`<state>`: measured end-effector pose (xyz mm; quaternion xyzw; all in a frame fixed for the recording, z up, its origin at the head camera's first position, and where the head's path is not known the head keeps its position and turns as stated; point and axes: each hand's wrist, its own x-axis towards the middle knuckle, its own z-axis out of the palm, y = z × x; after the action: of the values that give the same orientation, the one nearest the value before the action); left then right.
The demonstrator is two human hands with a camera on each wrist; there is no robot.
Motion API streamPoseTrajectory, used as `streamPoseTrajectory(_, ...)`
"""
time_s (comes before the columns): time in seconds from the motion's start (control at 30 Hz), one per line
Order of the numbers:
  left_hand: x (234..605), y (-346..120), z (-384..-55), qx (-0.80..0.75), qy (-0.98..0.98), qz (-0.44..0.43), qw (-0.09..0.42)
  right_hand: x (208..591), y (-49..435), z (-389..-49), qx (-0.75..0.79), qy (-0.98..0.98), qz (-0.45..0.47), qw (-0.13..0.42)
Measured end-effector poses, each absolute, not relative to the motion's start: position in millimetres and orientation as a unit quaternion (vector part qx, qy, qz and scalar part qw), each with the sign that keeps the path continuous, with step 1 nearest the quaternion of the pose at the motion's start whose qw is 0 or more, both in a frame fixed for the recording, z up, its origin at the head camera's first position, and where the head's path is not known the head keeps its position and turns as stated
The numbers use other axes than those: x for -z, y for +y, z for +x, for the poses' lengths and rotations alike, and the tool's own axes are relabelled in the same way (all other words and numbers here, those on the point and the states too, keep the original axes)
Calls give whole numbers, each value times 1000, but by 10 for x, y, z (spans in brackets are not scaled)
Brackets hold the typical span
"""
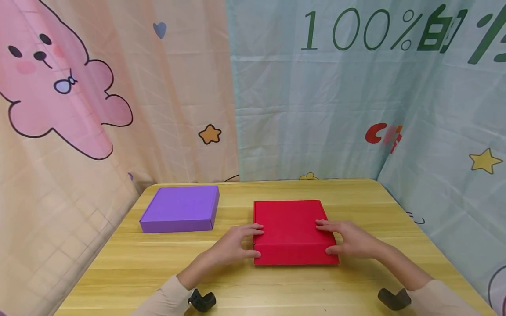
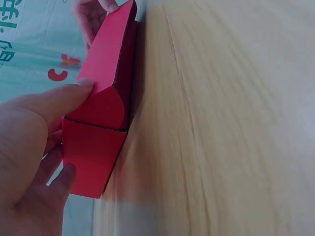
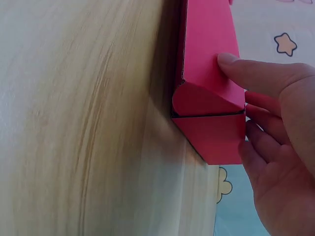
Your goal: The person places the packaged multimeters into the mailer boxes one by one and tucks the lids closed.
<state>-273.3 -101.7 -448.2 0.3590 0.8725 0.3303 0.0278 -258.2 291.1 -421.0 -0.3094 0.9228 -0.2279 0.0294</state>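
A red cardboard box lies on the wooden table, lid down, its front flap sloping outward. From the left side, my left hand touches it, the thumb on the front flap and the fingers stretched along the side and top edge. Opposite, my right hand lies against the right side in much the same way. In the left wrist view, a rounded side tab of the flap sticks out past the lower wall. Another rounded tab shows in the right wrist view.
A closed purple box lies at the back left of the table. Printed curtains hang behind and beside the table. Dark wrist-worn devices are at both sleeves.
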Motion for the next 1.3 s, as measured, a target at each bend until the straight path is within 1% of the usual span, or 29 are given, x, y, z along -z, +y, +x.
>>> streamPoseTrajectory(0.27, 4504, -1026, -2764, -327, 871, 366, 12, 4240, 2936, -2605, 232, 918, -321, 39)
streamPoseTrajectory(0.57, 4530, -1002, -2760, -299, 879, 370, -21, 4281, 2910, -2588, 213, 922, -323, 22)
streamPoseTrajectory(0.7, 4505, -977, -2756, -230, 890, 391, -55, 4288, 2900, -2590, 182, 922, -340, -3)
streamPoseTrajectory(0.87, 4473, -941, -2776, -141, 884, 430, -118, 4332, 2906, -2591, 123, 910, -390, -64)
streamPoseTrajectory(1.0, 4480, -912, -2778, -125, 879, 439, -135, 4360, 2918, -2575, 104, 901, -410, -92)
streamPoseTrajectory(1.07, 4484, -903, -2767, -128, 879, 438, -137, 4363, 2923, -2569, 110, 902, -409, -90)
streamPoseTrajectory(1.17, 4491, -902, -2746, -140, 883, 428, -133, 4353, 2928, -2577, 136, 910, -386, -62)
streamPoseTrajectory(1.3, 4487, -912, -2730, -194, 893, 393, -105, 4311, 2944, -2619, 180, 922, -340, -31)
